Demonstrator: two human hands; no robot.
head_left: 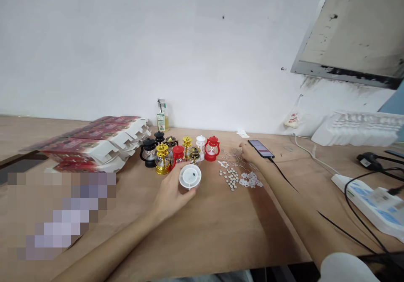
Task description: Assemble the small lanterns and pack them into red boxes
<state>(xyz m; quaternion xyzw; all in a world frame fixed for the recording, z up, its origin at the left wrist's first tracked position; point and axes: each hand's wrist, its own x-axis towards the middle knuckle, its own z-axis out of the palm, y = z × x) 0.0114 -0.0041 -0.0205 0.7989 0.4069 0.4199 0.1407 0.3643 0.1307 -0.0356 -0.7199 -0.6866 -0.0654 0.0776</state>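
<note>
My left hand (172, 193) is closed around a small white lantern, its round white base (190, 176) turned toward me. A small dark slot shows in that base. Over a scatter of thin metal wire pieces (232, 158), my right hand (249, 152) reaches down with its fingers bent together; what they pinch is too small to make out. Nearer to me lie several small silvery discs (232, 177) and a heap of small white tabs (251, 180). Beyond my left hand stand several mini lanterns, among them a red lantern (212, 148), a gold lantern (162, 159) and a black lantern (149, 152).
Stacked red-and-white boxes (94, 145) fill the left side. A bottle (163, 120) of yellowish liquid stands by the wall. A phone (261, 148) with a cable lies beside my right hand. At right are a white power strip (369, 202), black cables and white stacked pieces (356, 130).
</note>
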